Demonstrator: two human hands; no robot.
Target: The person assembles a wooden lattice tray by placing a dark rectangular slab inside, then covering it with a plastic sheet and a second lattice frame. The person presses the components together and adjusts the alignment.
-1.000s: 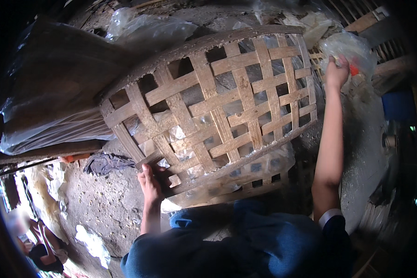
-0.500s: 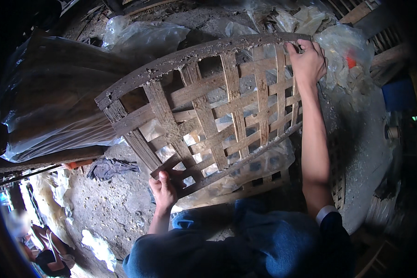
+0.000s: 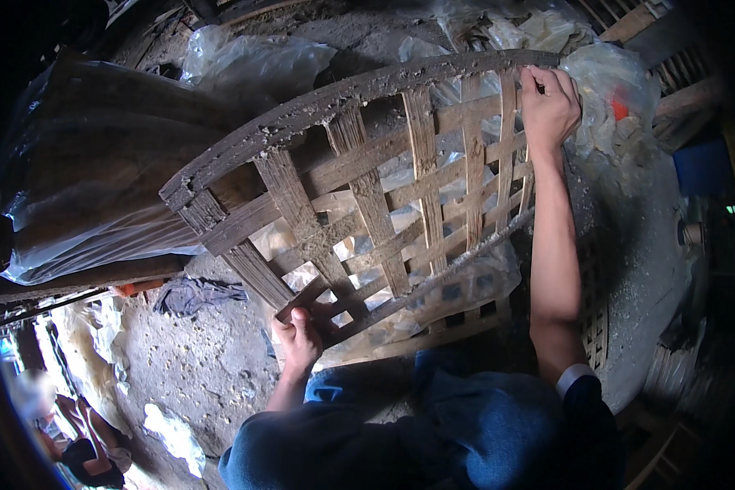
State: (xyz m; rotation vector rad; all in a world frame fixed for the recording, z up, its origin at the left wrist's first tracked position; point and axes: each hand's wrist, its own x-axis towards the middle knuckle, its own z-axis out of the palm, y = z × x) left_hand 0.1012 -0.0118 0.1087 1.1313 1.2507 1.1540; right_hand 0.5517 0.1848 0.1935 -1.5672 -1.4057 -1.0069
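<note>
A wooden lattice tray (image 3: 363, 188) of woven slats, its long frame bars crusted with pale crumbs, is held tilted in front of me. My left hand (image 3: 300, 339) grips its near left corner, thumb up over the bar. At the far right end, my right hand (image 3: 551, 102) is closed round the upper frame bar. Below the lattice lies a clear plastic sheet (image 3: 465, 286) with dark square gaps showing through it, over another slatted tray (image 3: 457, 331). The fingers under the tray are partly hidden.
To the left stands a stack wrapped in clear plastic (image 3: 98, 180). A dark cloth (image 3: 200, 296) lies on the crumb-strewn floor (image 3: 180, 359). Crumpled plastic (image 3: 608, 90) and a blue container (image 3: 704, 169) are at the right. Another person (image 3: 94, 449) sits at the lower left.
The lattice tray has tipped a little: its far right end has moved up and right, and its near left corner down and right. Both hands have moved with it, still gripping.
</note>
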